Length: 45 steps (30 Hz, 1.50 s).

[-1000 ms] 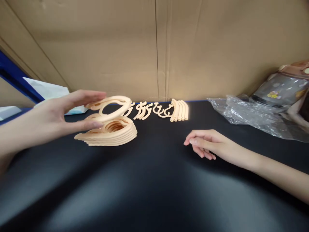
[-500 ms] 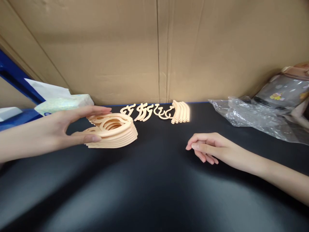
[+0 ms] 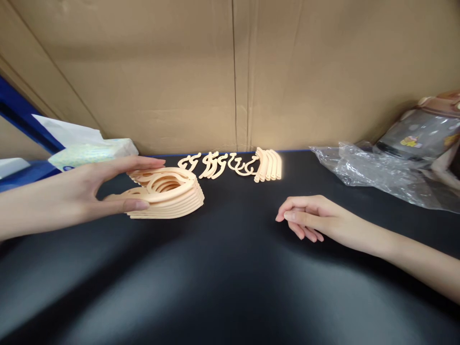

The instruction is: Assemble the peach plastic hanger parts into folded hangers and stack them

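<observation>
My left hand grips a stack of peach-coloured, curved plastic pieces at its left end, fingers over the far side and thumb on the near side. The pieces look like parts of clothes hangers and have rounded openings. To the right, my right hand is held over the black table, holding nothing. Its fingers are loosely curled and slightly apart, with the thumb near the index finger. Behind both hands lie loose hook-shaped pieces and a row of curved arm pieces of the same colour.
The black table surface meets a cardboard wall at the back. On the left stands a tissue pack beside a blue frame. Crumpled clear plastic and a transparent bag with a printed flower lie at the right.
</observation>
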{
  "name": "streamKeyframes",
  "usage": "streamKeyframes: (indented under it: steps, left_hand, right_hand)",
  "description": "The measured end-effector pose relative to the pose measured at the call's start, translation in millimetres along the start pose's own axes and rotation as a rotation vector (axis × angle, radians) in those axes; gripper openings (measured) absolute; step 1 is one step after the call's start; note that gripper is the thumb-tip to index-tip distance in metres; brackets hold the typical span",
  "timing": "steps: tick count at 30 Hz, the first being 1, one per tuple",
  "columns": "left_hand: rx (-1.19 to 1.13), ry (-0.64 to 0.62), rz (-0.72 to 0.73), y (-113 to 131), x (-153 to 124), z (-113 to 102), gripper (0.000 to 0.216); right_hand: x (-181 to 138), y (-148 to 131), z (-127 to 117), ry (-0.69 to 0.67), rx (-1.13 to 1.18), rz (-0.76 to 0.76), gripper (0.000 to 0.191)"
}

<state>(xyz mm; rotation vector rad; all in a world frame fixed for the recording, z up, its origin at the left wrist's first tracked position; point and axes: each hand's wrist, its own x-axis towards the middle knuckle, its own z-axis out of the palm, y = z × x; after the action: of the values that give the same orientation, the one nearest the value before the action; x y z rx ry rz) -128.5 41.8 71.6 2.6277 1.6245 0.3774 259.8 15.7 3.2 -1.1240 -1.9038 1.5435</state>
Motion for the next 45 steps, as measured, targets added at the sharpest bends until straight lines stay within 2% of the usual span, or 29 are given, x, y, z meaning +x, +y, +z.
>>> streamKeyframes:
  steps: [16,23,38,45]
  left_hand:
    - [-0.003,-0.026,0.015,-2.8,-0.8,2.2,0.057]
    - [-0.001,-0.105,-0.072,-21.8,1.4,2.9,0.076]
    - [-0.044,-0.113,-0.13,-16.0,-0.5,3.0,0.08]
    - [-0.058,-0.126,-0.173,-13.4,2.4,5.5,0.096]
  right_hand:
    - [-0.2,-1.6,-0.1,-0.006,0.011,0.005,0.025]
    - [0.3,2.4,-0.6,-0.007,0.016,-0.013,0.023]
    - [0.6,1.1,-0.9,-0.006,0.003,-0.007,0.023]
    - [1.1,0.3,-0.4,-0.007,0.004,-0.002,0.022]
